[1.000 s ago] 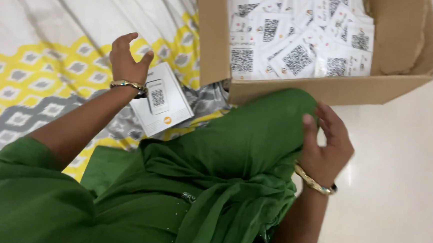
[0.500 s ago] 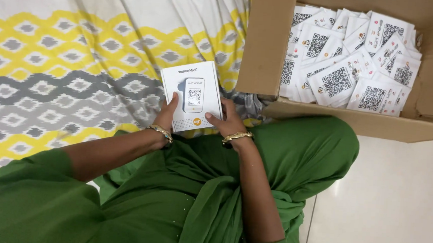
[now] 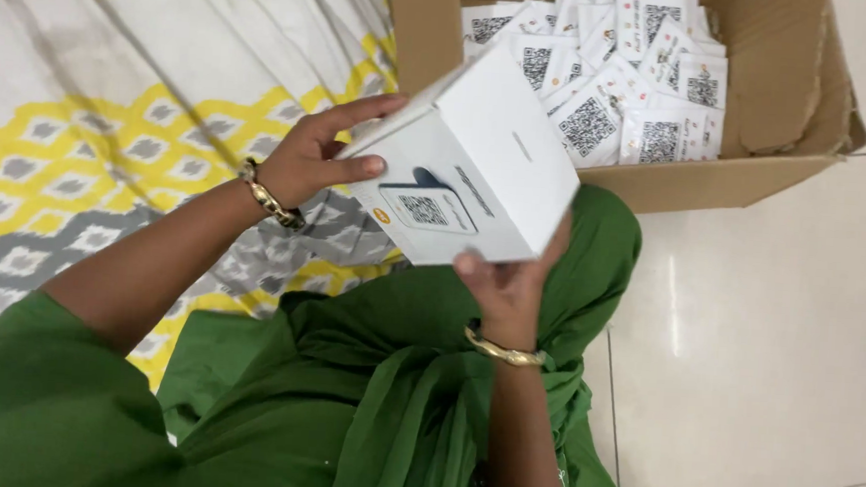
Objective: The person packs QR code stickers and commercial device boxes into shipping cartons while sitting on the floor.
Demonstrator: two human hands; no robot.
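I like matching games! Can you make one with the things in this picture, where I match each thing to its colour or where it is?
Things:
1. small white cardboard box
2. big brown cardboard carton
3. patterned cloth
4. shiny tiled floor

Matches:
A. yellow, grey and white
B. held up between the left hand and the right hand
C. pale and bare, on the right side
D. full of white printed cards

Pairs: 1-B, 2-D, 3-A, 4-C

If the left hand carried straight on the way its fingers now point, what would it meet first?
The left hand points up and to the right, across the white box it grips. Past that, probably the wall of the cardboard carton, though depth is unclear.
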